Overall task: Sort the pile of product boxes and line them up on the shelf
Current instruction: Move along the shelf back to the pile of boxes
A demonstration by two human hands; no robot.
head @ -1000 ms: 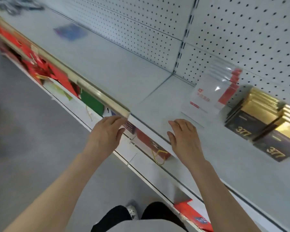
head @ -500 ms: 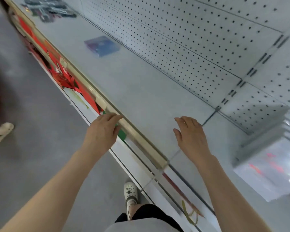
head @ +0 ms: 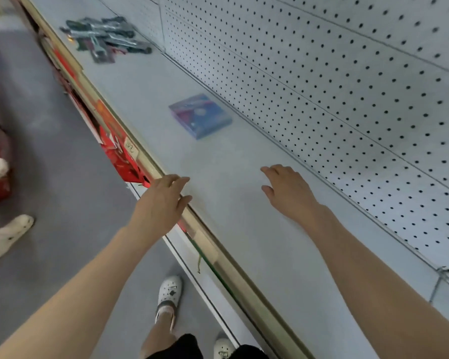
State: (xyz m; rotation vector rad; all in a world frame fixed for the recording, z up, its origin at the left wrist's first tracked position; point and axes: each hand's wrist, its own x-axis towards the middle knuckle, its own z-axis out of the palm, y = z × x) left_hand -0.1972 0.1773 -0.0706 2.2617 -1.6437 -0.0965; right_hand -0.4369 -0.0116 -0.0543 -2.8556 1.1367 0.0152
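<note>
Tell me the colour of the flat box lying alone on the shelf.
Blue and purple, blurred, with a pale spot on top: flat box, head view.

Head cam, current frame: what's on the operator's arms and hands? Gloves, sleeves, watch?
Nothing worn. Left hand and right hand are bare: no gloves, rings or watch visible. Left forearm and right forearm are bare to the frame edge, no sleeves.

White clog (head: pixel 169 294) on the grey floor (head: pixel 62 182), another pale shoe (head: pixel 9 234) well left of it, red bags (head: pixel 113 151) further up, pegboard (head: pixel 347 99) way off right.
</note>
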